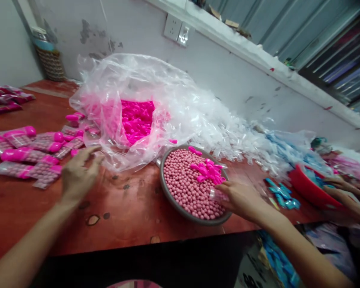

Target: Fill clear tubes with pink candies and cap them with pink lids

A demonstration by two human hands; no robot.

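My right hand (243, 199) is at the right rim of a grey bowl (167, 192), its fingers closed on a small clear plastic tube (217, 195). Pink beads (187, 180) fill the bowl, and a heap of bright pink caps (208, 171) lies on top of them. On the other side, my left hand (80, 173) hovers over the table with its fingers apart and nothing visible in them. Beside it lie several bead-filled clear tubes with pink caps (19, 154). Slight blur softens both hands.
Behind the bowl stands a big clear bag (165, 84) with pink caps inside. Empty clear tubes (228, 138) are heaped along the wall. At right, another person's hands (345, 192) work at a red basin (306, 186) near blue-capped pieces (283, 195). The red table's (123, 228) front edge runs below.
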